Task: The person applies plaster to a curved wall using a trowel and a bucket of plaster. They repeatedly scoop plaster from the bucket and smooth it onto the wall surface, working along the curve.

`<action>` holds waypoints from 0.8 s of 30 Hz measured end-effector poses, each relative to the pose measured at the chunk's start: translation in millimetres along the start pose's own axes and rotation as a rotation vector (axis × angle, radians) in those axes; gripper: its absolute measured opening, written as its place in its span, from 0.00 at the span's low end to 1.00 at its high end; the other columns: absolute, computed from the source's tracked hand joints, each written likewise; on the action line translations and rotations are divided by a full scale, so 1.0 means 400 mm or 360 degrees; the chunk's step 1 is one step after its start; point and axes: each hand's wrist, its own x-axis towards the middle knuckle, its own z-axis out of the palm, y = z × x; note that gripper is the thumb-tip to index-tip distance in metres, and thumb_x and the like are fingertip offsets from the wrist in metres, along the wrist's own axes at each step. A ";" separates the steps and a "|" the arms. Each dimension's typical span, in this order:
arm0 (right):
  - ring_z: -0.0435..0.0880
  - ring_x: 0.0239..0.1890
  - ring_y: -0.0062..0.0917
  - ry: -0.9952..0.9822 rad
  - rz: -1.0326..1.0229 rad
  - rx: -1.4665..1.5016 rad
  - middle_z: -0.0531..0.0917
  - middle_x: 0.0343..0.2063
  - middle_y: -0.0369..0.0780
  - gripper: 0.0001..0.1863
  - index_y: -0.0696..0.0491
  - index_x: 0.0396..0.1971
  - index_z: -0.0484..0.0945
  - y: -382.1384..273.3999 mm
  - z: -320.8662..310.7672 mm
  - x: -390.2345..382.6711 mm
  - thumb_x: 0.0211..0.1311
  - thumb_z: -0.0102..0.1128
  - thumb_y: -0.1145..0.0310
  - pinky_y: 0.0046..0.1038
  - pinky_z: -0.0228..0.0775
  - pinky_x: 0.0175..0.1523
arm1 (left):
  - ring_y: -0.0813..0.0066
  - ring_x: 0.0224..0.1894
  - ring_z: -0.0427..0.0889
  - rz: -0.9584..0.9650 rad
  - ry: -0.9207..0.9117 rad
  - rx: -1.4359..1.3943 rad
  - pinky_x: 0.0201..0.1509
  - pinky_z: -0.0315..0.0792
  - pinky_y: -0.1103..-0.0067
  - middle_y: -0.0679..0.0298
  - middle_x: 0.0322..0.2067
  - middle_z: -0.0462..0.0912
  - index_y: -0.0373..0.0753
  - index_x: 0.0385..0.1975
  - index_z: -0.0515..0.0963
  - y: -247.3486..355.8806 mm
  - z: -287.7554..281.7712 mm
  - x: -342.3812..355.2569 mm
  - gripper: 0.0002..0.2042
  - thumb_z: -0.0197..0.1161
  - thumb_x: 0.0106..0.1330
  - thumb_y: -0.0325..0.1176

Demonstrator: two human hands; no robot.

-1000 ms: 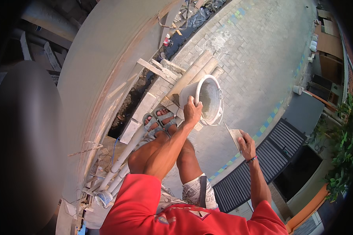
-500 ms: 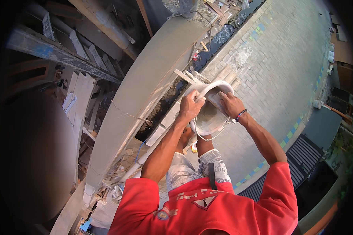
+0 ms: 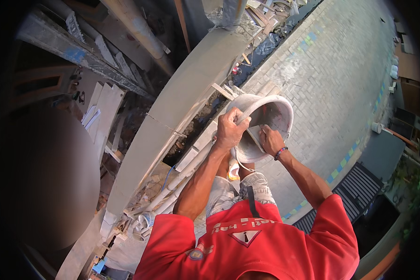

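My left hand (image 3: 230,129) is closed over the rim of a whitish, mortar-stained bucket (image 3: 285,108), which tilts with its mouth toward me. Inside that mouth, my right hand (image 3: 271,141) grips a flat, pale, straight-edged piece (image 3: 255,138) like a scraper. Its far side and the grip on it are partly hidden by my fingers. Grey residue coats the bucket's inner wall. A thin wire handle (image 3: 239,161) hangs loose on the near side, above my legs.
A long, smooth grey cement wall top (image 3: 172,105) curves along my left. Beside it runs a narrow ditch (image 3: 184,144) with boards and rubble. Block paving (image 3: 331,88) spreads to the right, with a dark slatted grate (image 3: 359,189). Timber beams (image 3: 74,51) lean at the far left.
The bucket has tipped and shifted slightly right, its mouth turned further. My right hand has moved down and a little right inside it with the flat piece. My left hand stays on the rim.
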 end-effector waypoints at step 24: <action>0.78 0.18 0.19 -0.0682 0.0634 0.3138 0.80 0.27 0.38 0.12 0.56 0.43 0.75 -0.163 0.057 -0.046 0.66 0.50 0.66 0.17 0.64 0.14 | 0.90 0.19 0.63 0.0270 0.0239 -0.0094 0.22 0.60 0.85 0.73 0.18 0.69 0.37 0.24 0.67 0.180 -0.051 -0.127 0.10 0.62 0.61 0.30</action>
